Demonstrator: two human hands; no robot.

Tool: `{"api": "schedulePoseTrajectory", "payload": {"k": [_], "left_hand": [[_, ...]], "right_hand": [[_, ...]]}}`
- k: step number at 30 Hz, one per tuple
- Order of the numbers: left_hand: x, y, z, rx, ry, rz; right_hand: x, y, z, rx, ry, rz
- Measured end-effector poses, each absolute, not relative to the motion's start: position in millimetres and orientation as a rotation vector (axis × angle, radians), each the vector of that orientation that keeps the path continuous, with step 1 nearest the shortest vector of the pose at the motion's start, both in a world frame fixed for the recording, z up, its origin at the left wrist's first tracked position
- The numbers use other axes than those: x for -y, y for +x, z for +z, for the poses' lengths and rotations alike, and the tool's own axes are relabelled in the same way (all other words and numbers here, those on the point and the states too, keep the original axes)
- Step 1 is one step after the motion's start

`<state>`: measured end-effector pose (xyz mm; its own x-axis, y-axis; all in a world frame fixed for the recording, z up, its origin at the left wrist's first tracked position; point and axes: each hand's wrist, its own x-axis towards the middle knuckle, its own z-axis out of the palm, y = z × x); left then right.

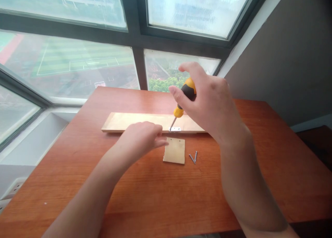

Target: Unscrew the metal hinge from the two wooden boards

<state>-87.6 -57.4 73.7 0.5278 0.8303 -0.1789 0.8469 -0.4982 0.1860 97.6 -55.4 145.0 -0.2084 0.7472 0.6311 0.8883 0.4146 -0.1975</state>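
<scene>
My right hand [211, 100] is closed around the yellow and black handle of a screwdriver [188, 88], its index finger raised. The shaft slants down to the left, and its tip meets a small silver metal plate with holes [176, 129]. That plate lies on the front edge of a long pale wooden board [140, 117]. Left of it, my left hand [145, 136] is at the board's front edge, fingers curled over the top and thumb in front; its grip is partly hidden. Below lie a small square wooden piece [174, 153] with two holes and two screws [193, 157].
The reddish-brown wooden table [155, 196] carries everything. Dark-framed windows [136, 41] rise behind it, with a sports field outside. A grey wall [293, 58] stands at the right. A wall socket [16, 187] shows at the lower left.
</scene>
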Motion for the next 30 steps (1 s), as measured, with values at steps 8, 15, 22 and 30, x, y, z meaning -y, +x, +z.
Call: {"api": "schedulePoseTrajectory", "payload": {"k": [8, 15, 22, 30], "left_hand": [[31.6, -101.3, 33.6, -1.305, 2.743, 0.36], [28.1, -96.9, 15.2, -1.354, 2.799, 0.276], [28.6, -93.9, 13.3, -1.39, 2.806, 0.286], [28.3, -94.5, 13.0, -1.4, 2.8, 0.309]], "right_hand": [[60.5, 97.5, 148.2, 2.076, -1.37, -0.152], [63.8, 98.3, 150.7, 2.081, -1.389, -0.136], [63.9, 98.0, 151.5, 2.076, -1.394, -0.195], [61.1, 100.2, 148.7, 2.002, -1.432, -0.248]]}}
